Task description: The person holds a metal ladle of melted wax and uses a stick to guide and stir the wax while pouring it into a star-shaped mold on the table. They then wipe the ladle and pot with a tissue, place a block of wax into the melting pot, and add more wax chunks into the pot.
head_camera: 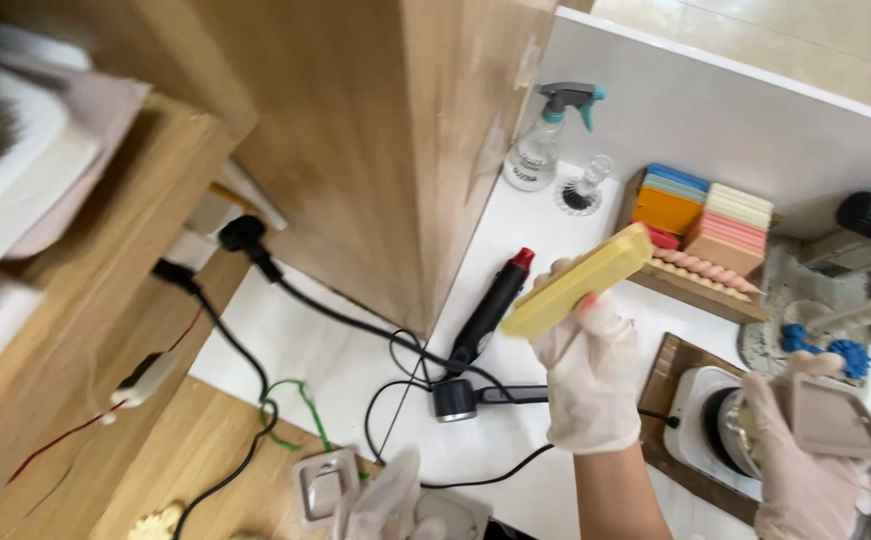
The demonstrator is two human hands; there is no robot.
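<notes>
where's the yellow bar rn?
Head view, right of centre: the yellow bar is held up in the gloved left hand above the white counter, just right of the black heat tool.

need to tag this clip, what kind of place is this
Probably a home craft or hobby workbench, perhaps for wax or soap work. A gloved left hand holds a yellow block; stacked coloured blocks fill a wooden rack, and a black heat tool and spray bottle sit on the white counter.
</notes>
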